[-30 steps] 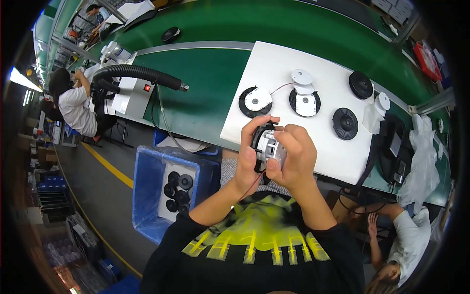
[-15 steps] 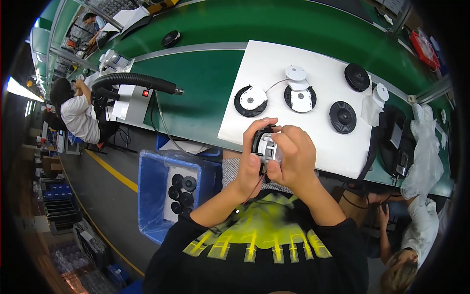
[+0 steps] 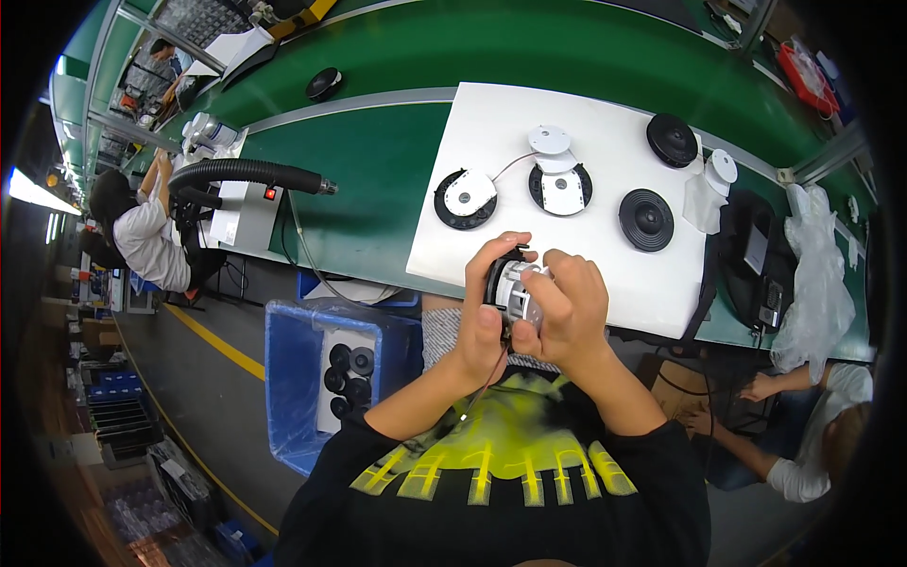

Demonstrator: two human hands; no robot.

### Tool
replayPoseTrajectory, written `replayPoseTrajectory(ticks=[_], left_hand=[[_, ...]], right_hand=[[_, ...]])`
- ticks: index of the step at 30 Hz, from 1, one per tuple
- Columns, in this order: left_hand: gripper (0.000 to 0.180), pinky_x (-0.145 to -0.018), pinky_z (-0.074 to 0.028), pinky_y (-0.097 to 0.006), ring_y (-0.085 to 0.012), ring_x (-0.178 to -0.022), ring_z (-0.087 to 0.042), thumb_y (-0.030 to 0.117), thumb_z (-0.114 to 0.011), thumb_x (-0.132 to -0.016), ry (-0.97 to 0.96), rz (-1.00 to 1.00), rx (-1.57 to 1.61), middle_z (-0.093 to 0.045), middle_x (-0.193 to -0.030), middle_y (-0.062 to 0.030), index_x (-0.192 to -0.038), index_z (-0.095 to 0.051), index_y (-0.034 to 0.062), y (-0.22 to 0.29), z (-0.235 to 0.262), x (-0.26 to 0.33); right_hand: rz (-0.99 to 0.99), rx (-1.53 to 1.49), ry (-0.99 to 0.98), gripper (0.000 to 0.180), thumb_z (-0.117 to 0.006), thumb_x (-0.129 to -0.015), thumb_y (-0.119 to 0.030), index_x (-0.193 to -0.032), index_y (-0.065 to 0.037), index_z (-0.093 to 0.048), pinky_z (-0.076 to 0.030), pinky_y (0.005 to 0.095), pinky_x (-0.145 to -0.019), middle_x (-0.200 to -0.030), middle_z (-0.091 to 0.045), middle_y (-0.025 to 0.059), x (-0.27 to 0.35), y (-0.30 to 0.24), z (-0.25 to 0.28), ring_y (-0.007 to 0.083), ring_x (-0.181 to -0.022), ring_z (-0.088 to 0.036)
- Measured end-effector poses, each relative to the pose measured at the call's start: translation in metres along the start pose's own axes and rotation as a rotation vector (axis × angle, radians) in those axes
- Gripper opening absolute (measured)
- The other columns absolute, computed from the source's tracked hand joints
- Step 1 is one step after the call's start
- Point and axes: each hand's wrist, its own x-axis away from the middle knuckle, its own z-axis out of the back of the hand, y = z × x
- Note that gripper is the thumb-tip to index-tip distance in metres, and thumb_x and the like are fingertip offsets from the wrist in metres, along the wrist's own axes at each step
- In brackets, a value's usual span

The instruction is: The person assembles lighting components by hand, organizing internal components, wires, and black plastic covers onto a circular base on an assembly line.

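Observation:
Between my two hands, just in front of the bench edge, is a round black-and-white device (image 3: pixel 516 289) with a thin wire hanging from it. Fingers of my left hand (image 3: pixel 480 307) wrap round its black rim. On the white side, my right hand (image 3: pixel 571 307) grips with bent fingers and thumb. Beyond my hands, a white sheet (image 3: pixel 436 248) covers part of the bench. Two black-rimmed discs with white inner parts (image 3: pixel 467 197) lie on it, a white round piece (image 3: pixel 549 140) joined to them by a wire. Two ribbed black discs (image 3: pixel 647 220) rest at its right.
A blue bin (image 3: pixel 283 378) with several black discs (image 3: pixel 357 390) stands at my lower left. A black flexible hose (image 3: pixel 250 171) arches over the green bench (image 3: pixel 364 142). Clear plastic bags (image 3: pixel 808 274) hang at the right edge. Co-workers sit at left (image 3: pixel 151 241) and lower right (image 3: pixel 803 444).
My right fingers have shifted on the device, which shows more of its white side. The view has turned slightly. The person at lower right has moved both arms toward a cardboard box.

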Motion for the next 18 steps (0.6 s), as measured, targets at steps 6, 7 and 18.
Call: replayPoseTrajectory(ticks=[6, 7, 18], left_hand=[[0.073, -0.104, -0.036, -0.038, -0.0236, -0.119, -0.046, 0.059, -0.033, -0.098, 0.013, 0.022, -0.026, -0.039, -0.14, -0.0176, -0.142, -0.03, 0.0014, 0.0, -0.002, 0.002], [0.073, -0.104, -0.036, -0.037, -0.0233, -0.118, -0.047, 0.059, -0.033, -0.098, 0.015, 0.025, -0.03, -0.039, -0.139, -0.0173, -0.141, -0.03, 0.0009, 0.0, -0.002, 0.002], [0.078, -0.102, -0.039, -0.037, -0.0225, -0.118, -0.049, 0.07, -0.037, -0.093, 0.057, 0.123, 0.035, -0.045, -0.135, -0.0163, -0.139, -0.034, 0.0063, 0.005, -0.011, 0.004]], right_hand=[[-0.002, 0.022, 0.002, 0.044, -0.054, -0.09, -0.046, -0.119, -0.013, -0.049, -0.037, 0.0379, -0.059, -0.101, -0.056, 0.015, 0.002, -0.001, 0.002, 0.0266, -0.069, -0.052], [-0.008, 0.021, 0.0, 0.044, -0.054, -0.09, -0.045, -0.119, -0.013, -0.049, -0.038, 0.0381, -0.059, -0.101, -0.056, 0.0149, 0.003, -0.001, 0.003, 0.0269, -0.069, -0.051], [-0.099, -0.15, -0.063, 0.043, -0.052, -0.092, -0.042, -0.12, -0.01, -0.05, -0.04, 0.041, -0.064, -0.1, -0.051, 0.0148, 0.009, 0.002, 0.002, 0.0302, -0.075, -0.051]])
